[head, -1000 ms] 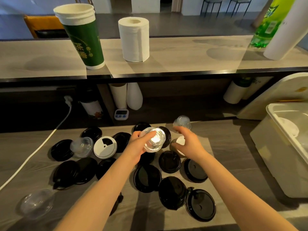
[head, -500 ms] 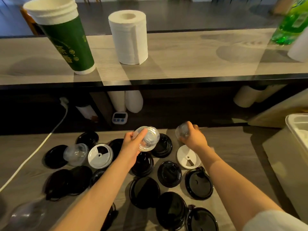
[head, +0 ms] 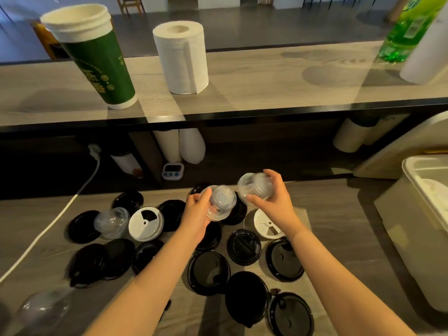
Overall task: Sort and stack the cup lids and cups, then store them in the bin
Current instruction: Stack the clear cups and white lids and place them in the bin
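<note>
My left hand (head: pixel 197 215) grips a small stack of clear dome lids (head: pixel 221 202) above the counter. Beside it my right hand (head: pixel 275 202) holds another clear dome lid (head: pixel 253 186), lifted off the counter, its edge close to the stack. Several black lids (head: pixel 244 247) lie spread over the counter below my arms. Two white flat lids lie among them, one on the left (head: pixel 145 223) and one under my right wrist (head: pixel 265 224). More clear dome lids sit at the left (head: pixel 112 221) and front left (head: pixel 44 310). The white bin (head: pixel 412 229) stands at the right, open.
A raised shelf (head: pixel 242 93) behind the counter carries a green-sleeved stack of paper cups (head: pixel 97 61), a paper roll (head: pixel 181 57), a green bottle (head: pixel 409 27) and a white cylinder. A white cable (head: pixel 55 221) crosses the left counter. A small timer (head: pixel 172 170) sits under the shelf.
My right hand reached to the far dome lid, picked it up and brought it next to the stack in my left hand. The view shifted slightly.
</note>
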